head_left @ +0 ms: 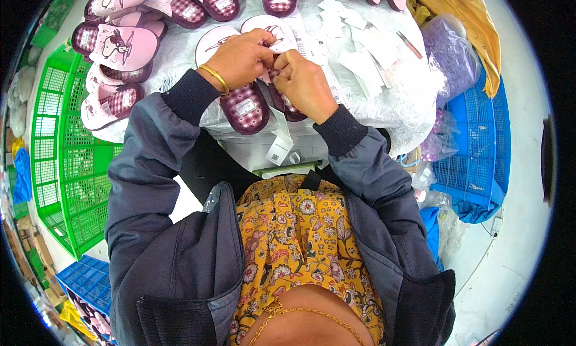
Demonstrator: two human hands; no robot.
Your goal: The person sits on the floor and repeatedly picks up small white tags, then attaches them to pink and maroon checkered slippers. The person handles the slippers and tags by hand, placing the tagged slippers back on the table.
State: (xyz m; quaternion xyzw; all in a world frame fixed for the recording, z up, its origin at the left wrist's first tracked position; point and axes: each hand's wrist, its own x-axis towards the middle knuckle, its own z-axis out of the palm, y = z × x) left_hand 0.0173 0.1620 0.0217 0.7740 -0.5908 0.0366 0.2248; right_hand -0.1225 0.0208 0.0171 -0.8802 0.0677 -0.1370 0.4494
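A pair of pink slippers [245, 109] with dark red checked insoles lies at the near edge of the table, toes away from me. Over its uppers, my left hand [239, 59] is closed, fingers bent and the thumb side toward the other hand. My right hand [305, 87] is closed in a pinch right beside it, above the right slipper. Whatever lies between the fingertips is too small or hidden to name. Below the hands, a white paper tag [280, 147] hangs past the table edge by the slippers.
More pink slippers [127, 47] are piled at the left and along the back. White paper tags [367, 61] and a thin red-and-dark tool [410, 45] lie on the plastic-covered table [396, 115]. A green crate [84, 160] stands left, a blue crate [471, 145] right.
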